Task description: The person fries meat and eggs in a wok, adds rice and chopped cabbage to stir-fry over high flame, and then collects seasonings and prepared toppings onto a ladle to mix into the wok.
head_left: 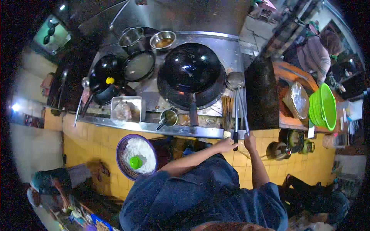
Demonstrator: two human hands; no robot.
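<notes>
your left hand [226,146] is clamped on a long, black-handled metal utensil [236,119]; your right hand [250,141] grips a slender metal rod [244,112], right of the round black wok [191,69].

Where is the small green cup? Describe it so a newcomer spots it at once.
Find the cooking counter's long metal front edge, then look just below its left part in the picture for a round purple basket. In it, on the white contents, sits the small green cup. It alone there is bright green, and far smaller than the lime-green basket at far right.
</notes>
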